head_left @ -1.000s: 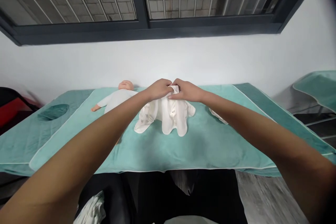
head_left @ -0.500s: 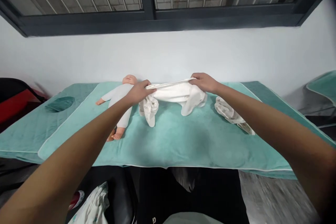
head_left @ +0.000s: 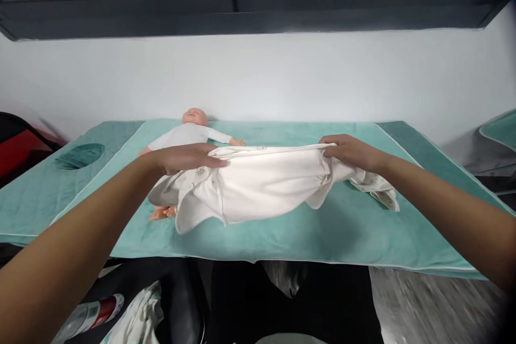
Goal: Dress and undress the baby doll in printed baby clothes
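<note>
The left hand and right hand clamp fingers on a white cloth garment. Above the teal plush bed, it's already stretched sideways, not laid down.

black trousers and a pale top are worn, forearms bare.

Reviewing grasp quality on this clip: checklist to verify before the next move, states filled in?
1. Left hand gripping the white garment: ok.
2. Right hand gripping the garment's other side: ok.
3. White garment laid flat: not ok, it hangs between the hands.
4. Doll on its back on the green cover: ok.
5. White garment apart from the doll: cannot tell, it overlaps the doll's lower body in view.
6. Patterned cloth fully visible: not ok, partly hidden by the right hand and arm.
</note>
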`<action>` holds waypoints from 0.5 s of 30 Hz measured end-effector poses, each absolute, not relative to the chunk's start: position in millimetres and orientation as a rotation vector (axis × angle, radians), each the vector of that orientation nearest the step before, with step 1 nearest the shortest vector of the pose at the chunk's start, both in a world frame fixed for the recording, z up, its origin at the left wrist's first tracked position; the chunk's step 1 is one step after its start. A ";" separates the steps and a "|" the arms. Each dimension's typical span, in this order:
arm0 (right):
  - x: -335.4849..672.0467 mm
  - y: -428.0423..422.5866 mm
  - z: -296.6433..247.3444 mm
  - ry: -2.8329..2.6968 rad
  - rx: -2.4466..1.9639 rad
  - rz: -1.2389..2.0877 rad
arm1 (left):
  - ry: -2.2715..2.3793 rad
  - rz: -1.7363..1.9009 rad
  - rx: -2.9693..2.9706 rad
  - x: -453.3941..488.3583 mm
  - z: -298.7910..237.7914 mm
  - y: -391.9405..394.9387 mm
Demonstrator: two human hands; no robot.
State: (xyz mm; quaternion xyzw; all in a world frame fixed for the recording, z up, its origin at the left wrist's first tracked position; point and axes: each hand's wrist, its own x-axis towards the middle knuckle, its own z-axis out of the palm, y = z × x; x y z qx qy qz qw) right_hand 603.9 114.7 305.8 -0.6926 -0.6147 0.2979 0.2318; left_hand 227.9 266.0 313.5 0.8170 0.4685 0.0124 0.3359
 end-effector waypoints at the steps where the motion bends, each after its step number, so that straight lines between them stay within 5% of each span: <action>1: 607.6 119.4 300.2 -1.696 -1.925 0.833 | 1.185 -0.025 2.098 229.6 312.6 270.1; 15: 620.3 240.3 168.9 -1.778 -2.583 0.089 | 1.591 0.033 2.544 296.6 161.0 384.9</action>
